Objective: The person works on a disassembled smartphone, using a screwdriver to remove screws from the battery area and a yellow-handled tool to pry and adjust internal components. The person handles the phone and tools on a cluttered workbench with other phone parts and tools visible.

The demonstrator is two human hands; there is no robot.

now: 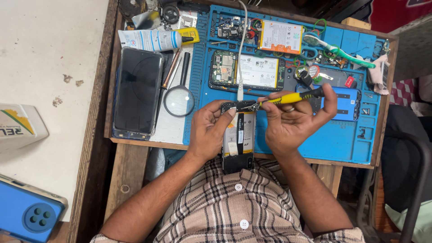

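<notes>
While the left hand [208,128] grips the opened phone [238,139], a slim dark slab with its pale battery exposed, its long axis runs twelve to six over the blue rubbery mat [337,139] on the wooden table [130,166]. The right hand [292,121] pinches a yellow-handled screwdriver [288,97], lying three to nine, tip at the phone's top end.

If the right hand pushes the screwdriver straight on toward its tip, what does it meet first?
Probably the top edge of the opened phone, where the screwdriver in the right hand already seems to touch; depth is unclear.
</notes>
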